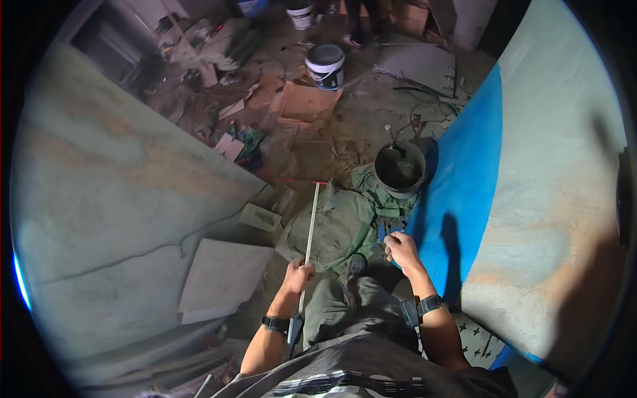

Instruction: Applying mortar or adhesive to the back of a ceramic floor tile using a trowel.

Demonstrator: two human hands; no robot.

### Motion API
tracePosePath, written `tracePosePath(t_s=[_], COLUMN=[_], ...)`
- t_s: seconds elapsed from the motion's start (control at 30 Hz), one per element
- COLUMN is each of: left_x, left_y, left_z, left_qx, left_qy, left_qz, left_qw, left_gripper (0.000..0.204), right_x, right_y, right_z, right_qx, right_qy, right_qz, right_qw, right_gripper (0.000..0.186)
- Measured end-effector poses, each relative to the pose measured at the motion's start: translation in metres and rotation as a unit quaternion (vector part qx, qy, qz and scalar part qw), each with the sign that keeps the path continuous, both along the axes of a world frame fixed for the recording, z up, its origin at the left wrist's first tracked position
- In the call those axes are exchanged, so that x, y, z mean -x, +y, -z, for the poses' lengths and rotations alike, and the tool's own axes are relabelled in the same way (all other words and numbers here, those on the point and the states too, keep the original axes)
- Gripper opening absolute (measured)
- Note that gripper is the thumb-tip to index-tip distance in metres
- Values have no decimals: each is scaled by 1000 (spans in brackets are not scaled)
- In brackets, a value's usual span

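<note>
Two walls close in on the work: the left wall, grey with brownish stains, and the right wall, pale with a blue band running up it. Between them the floor is crowded. A pale slab leans by the left wall, with a small block just beyond it, and a patterned tile shows below the right forearm. Farther off lie scraps, a flat piece of cardboard and a large board; a co-worker's legs stand at the top edge. An open green sack spreads just ahead of the feet, grey-brown powder filling it. Near its far right side, by the blue band, sits an open pail with grey stuff inside and a handled tool poking out over the rim. A tub with a dark top stands beyond the cardboard, a white bucket behind it. The left hand is clenched around a stick, thin and pale, which reaches forward across the sack in view. The right hand has its fingers curled near the blue band; whether it grasps anything, I cannot tell.
</note>
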State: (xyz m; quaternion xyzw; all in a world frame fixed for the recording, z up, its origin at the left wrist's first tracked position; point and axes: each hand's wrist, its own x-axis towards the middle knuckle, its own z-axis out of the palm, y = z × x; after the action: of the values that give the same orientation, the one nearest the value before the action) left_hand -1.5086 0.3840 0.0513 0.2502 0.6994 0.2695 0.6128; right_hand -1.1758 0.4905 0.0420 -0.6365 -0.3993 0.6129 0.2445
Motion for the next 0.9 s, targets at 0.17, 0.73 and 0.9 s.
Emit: tracePosePath(t_s=[0.17,0.73,0.9], left_x=[18,-14,-62], left_y=[171,906,1010], left_z=[-19,38,77], left_qx=[24,-4,-63], left_qy=[-193,-50,30], left_qz=[-28,491,624], left_qw=[980,869,778], left_gripper=[41,52,32], right_x=[-9,100,130], right_y=[65,233,319], right_z=[-19,32,1], right_qx=[-19,158,143], right_qy=[86,105,105], right_qz=[142,675,708], right_qw=[986,713,683], right_gripper=[23,25,27])
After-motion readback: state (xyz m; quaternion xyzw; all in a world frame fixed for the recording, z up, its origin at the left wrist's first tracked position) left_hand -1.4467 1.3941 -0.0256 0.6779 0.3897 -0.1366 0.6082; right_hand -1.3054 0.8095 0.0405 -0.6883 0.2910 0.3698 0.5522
